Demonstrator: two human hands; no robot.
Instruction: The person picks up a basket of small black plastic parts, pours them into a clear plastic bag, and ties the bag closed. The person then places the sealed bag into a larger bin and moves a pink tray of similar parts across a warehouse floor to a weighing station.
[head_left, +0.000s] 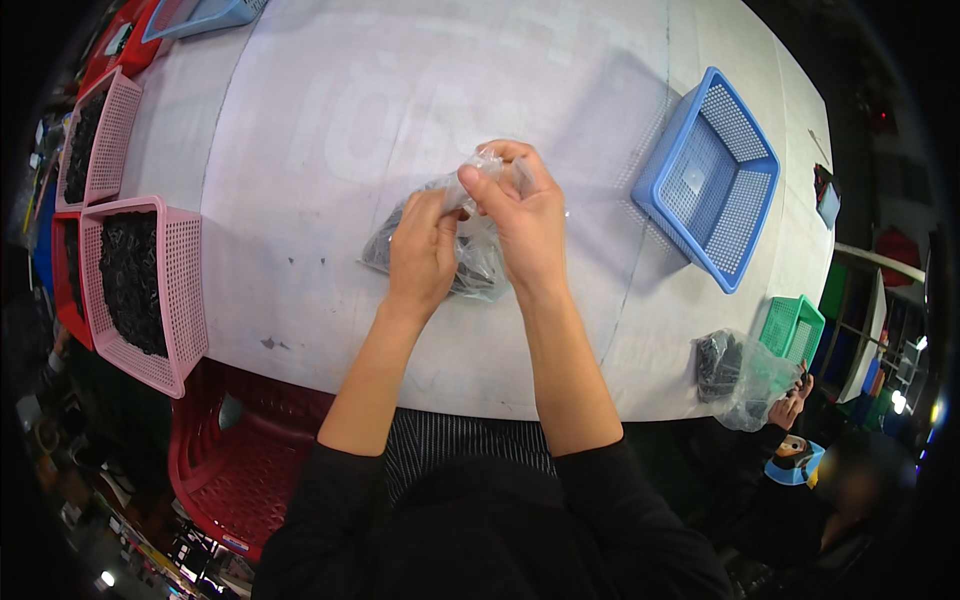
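The white table (330, 130) is lit brightly and evenly from overhead, and a mild washed-out glare is seen toward 12 o'clock. Soft shadows are cast beneath the hands and beside the blue basket (710, 175) at 2 o'clock. Heavy darkening is found around the rim, deepest at 3 and 9 o'clock. Straight edges are bent by fisheye distortion. Slight blur is noted at 4 o'clock, where small point lights flare.
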